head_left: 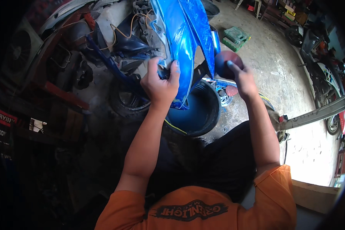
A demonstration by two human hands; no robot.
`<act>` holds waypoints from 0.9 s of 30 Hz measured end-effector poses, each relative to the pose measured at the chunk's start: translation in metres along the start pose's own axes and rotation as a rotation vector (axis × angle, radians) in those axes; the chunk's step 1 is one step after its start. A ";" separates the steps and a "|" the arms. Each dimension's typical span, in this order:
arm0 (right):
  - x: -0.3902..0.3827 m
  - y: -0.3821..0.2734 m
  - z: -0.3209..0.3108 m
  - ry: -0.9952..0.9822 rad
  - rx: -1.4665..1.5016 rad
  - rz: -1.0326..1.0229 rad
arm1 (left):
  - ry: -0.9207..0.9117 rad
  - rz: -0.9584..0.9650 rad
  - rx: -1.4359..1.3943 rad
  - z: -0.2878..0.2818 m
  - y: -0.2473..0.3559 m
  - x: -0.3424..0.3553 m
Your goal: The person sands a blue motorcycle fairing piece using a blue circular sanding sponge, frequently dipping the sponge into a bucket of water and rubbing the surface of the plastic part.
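My left hand (161, 82) grips the edge of a glossy blue motorcycle body panel (186, 34), holding it upright over a black bucket (201, 111) of bluish water. My right hand (241, 78) holds a round dark red sanding disc (225, 61) pressed to the panel's right edge. Both forearms reach up from orange sleeves at the bottom of the view.
A black tyre (124, 99) and dark motorcycle parts lie at the left. A green crate (237, 37) sits on the concrete floor at the back. A parked motorcycle (329, 80) stands at the right, with a long grey bar (314, 115) crossing in front of it.
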State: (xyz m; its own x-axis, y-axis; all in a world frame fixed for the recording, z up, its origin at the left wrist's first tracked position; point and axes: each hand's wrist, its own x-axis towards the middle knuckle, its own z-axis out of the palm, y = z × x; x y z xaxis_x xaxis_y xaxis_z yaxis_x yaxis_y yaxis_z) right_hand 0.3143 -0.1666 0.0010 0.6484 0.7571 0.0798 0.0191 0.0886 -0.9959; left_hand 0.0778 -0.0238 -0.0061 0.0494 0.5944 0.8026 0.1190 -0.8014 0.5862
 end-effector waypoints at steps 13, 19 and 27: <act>0.008 0.022 -0.019 -0.126 -0.431 0.175 | -0.013 0.154 0.064 0.040 -0.027 -0.019; 0.010 0.029 -0.047 -0.075 -0.429 0.289 | 0.005 0.182 0.083 0.048 -0.040 -0.021; 0.043 0.061 -0.055 -0.201 -0.772 0.310 | -0.081 0.167 0.113 0.049 -0.056 -0.032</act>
State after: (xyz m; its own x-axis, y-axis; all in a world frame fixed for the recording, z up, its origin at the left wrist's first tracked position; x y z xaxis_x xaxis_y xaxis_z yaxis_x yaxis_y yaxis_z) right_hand 0.3852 -0.1646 -0.0592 0.5638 0.7813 -0.2679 0.4234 -0.5519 -0.7185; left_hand 0.1185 0.0052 -0.0704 0.1570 0.4610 0.8734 0.2125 -0.8794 0.4260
